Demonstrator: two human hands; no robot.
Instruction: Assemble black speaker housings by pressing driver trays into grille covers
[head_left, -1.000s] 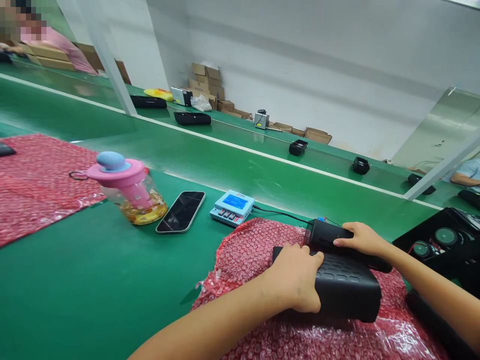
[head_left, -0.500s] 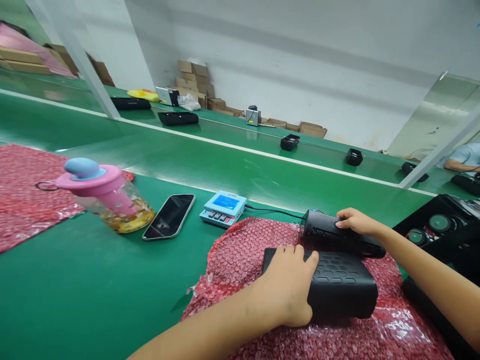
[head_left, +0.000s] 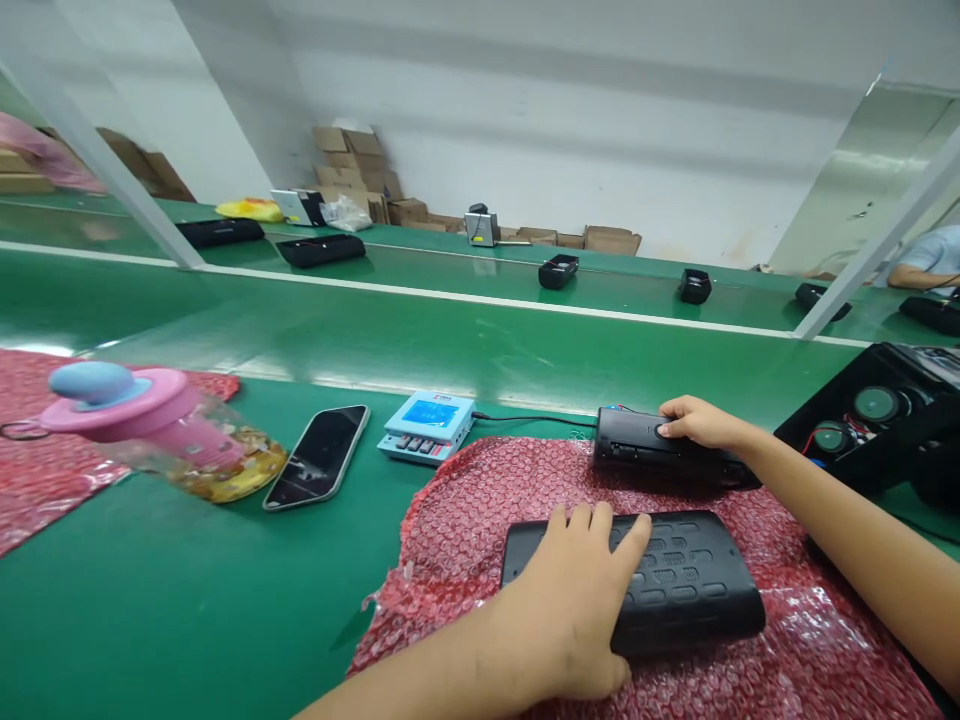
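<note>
My left hand (head_left: 581, 600) is laid across a black speaker casing (head_left: 690, 585) with raised oblong patterns on its upper face. The fingers reach over its far side, and the thumb's tip lies on top. Just beyond it, a second black speaker casing (head_left: 634, 440) is gripped by my right hand (head_left: 694, 422), its thumb pressed on the upper face. A black cable runs from this far casing to a small light-blue tester (head_left: 427, 425) with a lit screen. Both casings rest on red bubble wrap (head_left: 480, 520). Fingers behind the far casing are hidden.
A phone (head_left: 319, 455) and a pink-lidded bottle (head_left: 157, 420) stand left on the green table (head_left: 247, 610). Open speaker boxes with drivers (head_left: 874, 405) are at right. Behind a raised ledge, black casings (head_left: 559, 270) line a conveyor; a person's arm (head_left: 915, 278) shows far right.
The near casing has come away from the far one and tipped, showing more of its patterned face; my left hand stays on it. The view has tilted slightly.
</note>
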